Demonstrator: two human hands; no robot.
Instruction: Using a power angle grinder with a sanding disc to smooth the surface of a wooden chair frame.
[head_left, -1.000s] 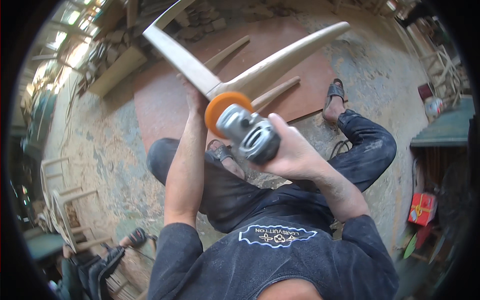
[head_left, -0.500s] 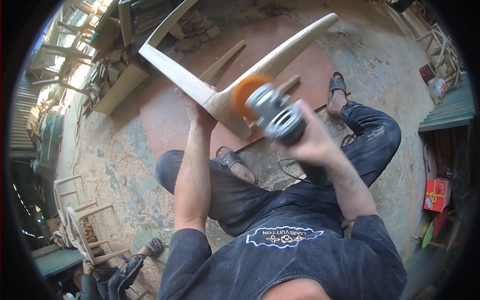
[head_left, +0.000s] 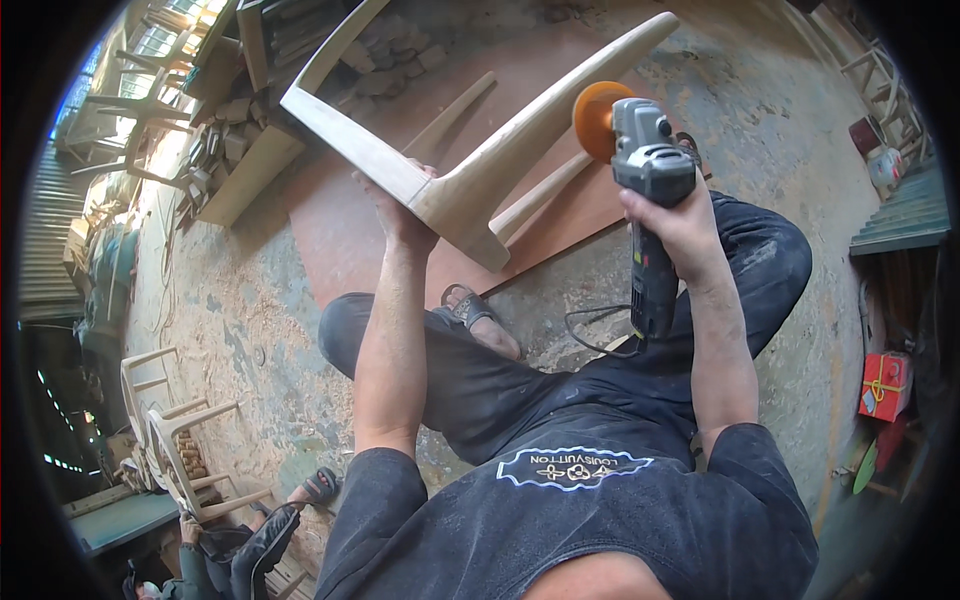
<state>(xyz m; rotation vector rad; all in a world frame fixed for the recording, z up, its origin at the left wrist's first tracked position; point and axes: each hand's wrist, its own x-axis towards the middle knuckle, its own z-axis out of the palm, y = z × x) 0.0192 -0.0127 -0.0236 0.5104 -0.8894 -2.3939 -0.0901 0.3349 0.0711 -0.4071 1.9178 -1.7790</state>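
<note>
My left hand point(head_left: 402, 212) is closed around the wooden chair frame point(head_left: 355, 147), gripping it near the joint where its curved parts meet. The pale frame is tilted up in front of me, with one long leg reaching to the upper right. In my right hand point(head_left: 690, 228) is an angle grinder point(head_left: 650, 285), held upright by its dark body with my fingers wrapped below its grey head. Its orange sanding disc point(head_left: 598, 122) is beside the long leg; I cannot tell whether it touches. The grinder's cord loops down near my knees.
A reddish-brown board point(head_left: 335, 245) lies on the floor under the frame. Wood offcuts point(head_left: 232, 130) are heaped at the far left. Chair frames point(head_left: 180, 440) stand at the left, near another person point(head_left: 245, 550). A red box point(head_left: 884, 386) sits at the right beside a green bench point(head_left: 900, 225).
My right hand has carried the angle grinder right and away from the frame's joint, turning it more upright. The chair frame has barely shifted in my left hand.
</note>
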